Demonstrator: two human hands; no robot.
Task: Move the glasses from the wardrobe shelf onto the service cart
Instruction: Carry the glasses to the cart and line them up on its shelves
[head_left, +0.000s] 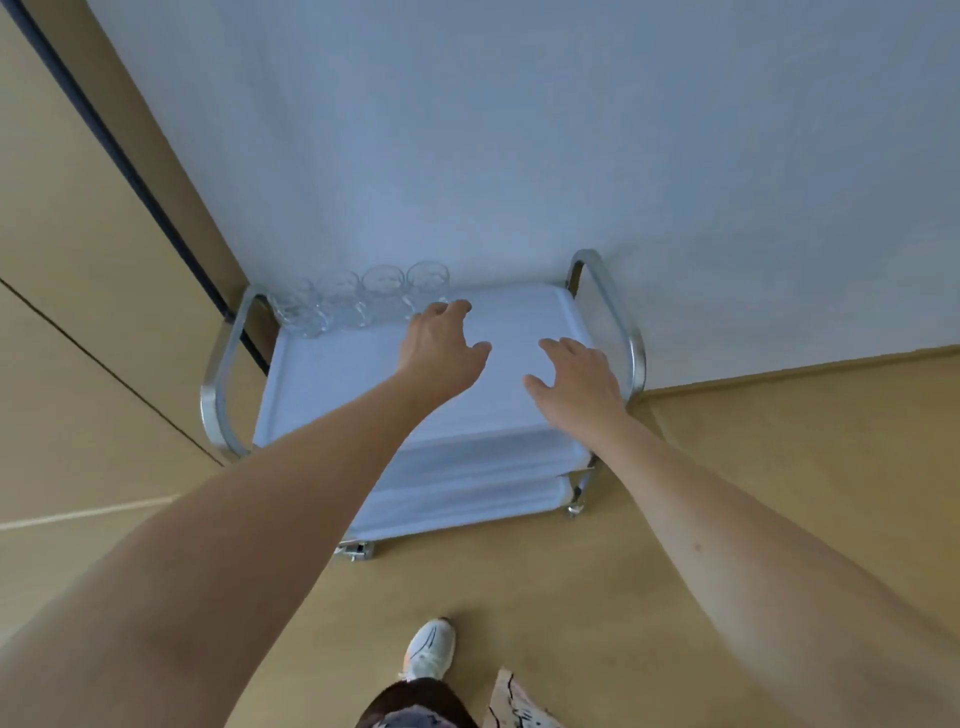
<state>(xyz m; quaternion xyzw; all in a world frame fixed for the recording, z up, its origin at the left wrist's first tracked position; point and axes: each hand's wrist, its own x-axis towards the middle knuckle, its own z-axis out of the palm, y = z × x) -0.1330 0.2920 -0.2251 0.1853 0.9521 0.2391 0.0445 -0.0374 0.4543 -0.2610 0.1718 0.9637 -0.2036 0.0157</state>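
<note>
While we lean over the service cart (363, 395), both our bare arms reach out above its white top tray. Our left hand (441, 348) hangs over the far middle of the tray with fingers loosely curled and spread, holding nothing; its fingertips lie just beside the nearest of the glasses (358, 296), and we cannot tell whether they touch it. Our right hand (576, 379) hovers over the right half of the tray, fingers relaxed and apart, also holding nothing.

All the clear glasses we can see stand on the cart's top tray, grouped in its far left corner against the wall (519, 130). Several stand in a row along the back edge, with at least one more in front on the left; their outlines blur together, so we give no count.

On each side of the tray rises a chrome handle: the left handle (218, 384) curves up just beside the glasses, and the right handle (613, 312) stands beyond our right hand. Below the top tray we see the front edges of two lower white shelves (467, 499) and small castors (358, 550) on the tan floor (779, 467). The cart's back edge sits close to the pale wall. To the left runs a tan panel (78, 208) with a dark vertical strip; we cannot tell what it belongs to. Near the bottom edge, a white shoe (431, 649) rests on the floor in front of the cart, beside a patch of dark clothing and some patterned fabric.
</note>
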